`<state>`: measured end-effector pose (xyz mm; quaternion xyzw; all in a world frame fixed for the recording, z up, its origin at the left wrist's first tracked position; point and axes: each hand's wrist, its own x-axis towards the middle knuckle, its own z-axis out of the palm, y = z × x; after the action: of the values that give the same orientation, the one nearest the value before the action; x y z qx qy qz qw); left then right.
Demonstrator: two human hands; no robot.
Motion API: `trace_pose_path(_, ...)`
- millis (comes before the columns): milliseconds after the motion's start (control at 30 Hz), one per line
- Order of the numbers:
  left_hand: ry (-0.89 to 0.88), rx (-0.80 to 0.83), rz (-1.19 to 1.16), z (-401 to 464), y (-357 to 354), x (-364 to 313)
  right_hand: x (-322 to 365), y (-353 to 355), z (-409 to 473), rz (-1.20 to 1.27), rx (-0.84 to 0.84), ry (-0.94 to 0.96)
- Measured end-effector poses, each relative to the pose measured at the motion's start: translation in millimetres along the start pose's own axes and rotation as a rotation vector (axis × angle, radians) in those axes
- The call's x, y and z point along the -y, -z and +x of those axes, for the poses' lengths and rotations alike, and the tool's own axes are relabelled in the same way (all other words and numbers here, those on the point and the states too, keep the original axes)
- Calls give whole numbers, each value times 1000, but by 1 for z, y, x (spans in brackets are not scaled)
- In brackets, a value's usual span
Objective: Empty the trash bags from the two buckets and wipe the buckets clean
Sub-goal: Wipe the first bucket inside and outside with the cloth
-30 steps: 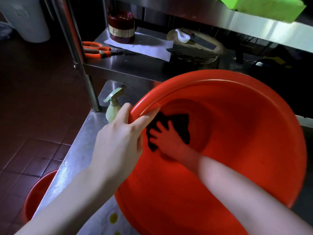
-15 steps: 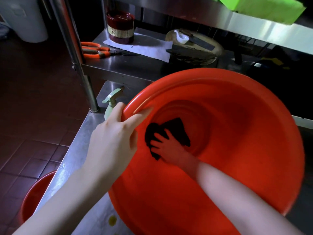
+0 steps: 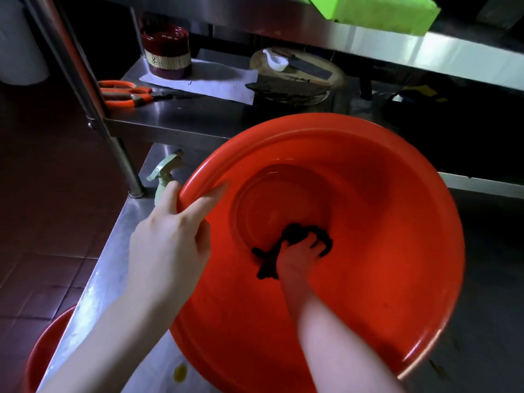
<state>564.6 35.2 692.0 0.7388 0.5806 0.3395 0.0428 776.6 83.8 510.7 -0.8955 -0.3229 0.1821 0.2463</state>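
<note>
A large red bucket [image 3: 397, 222] lies tilted toward me on the steel table [image 3: 110, 268], its mouth open to the camera. My left hand [image 3: 173, 239] grips its rim at the left, thumb outside and fingers inside. Deep inside, my right hand [image 3: 297, 259] presses a crumpled dark cloth [image 3: 286, 242] against the lower edge of the bucket's bottom. A second red bucket [image 3: 42, 353] stands on the floor at the lower left, only partly in view. No trash bag shows in either one.
A pale green spray bottle [image 3: 166, 177] stands just behind my left hand. The shelf above holds orange scissors [image 3: 124, 93], a dark red jar [image 3: 167, 52], white paper and a knife on a round board [image 3: 297, 69]. A steel post [image 3: 124, 163] rises at the left.
My right hand has dragged the cloth from the left side of the bucket's bottom down and to the right, bunching it up. My left hand keeps its hold on the rim.
</note>
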Motion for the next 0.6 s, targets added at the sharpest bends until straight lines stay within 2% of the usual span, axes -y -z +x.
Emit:
trace_pose_path(100,-22,-12,-18,-2,-1,1,20,5,6,-26,11,-141)
trace_pose_path(167,-20,-5,-41,-9,-3,-2,31,14,28,-143,-63,-40)
trace_pose_path(233,-8,3,-66,-15,-5,-5,36,26,51,-249,-152,309)
trace_pose_path(300,7,5,-63,-16,-7,-6,39,39,73,-360,-156,727)
trace_pose_path(333,13,-3,-59,-15,-8,-5,38,42,81,-411,-149,863)
trace_pose_path(367,22,-11,-56,-15,-9,-5,35,42,85,-420,-140,893)
trace_pose_path(400,32,-14,-58,-15,-9,-4,30,42,82,-395,-142,834)
trace_pose_path(500,56,-21,-79,-18,-10,-8,1,27,45,-291,-133,366)
trace_pose_path(533,57,-26,-80,-19,-10,-10,-7,18,29,-284,-77,245)
trace_pose_path(600,51,-28,-79,-20,-11,-16,-16,0,2,-316,69,154)
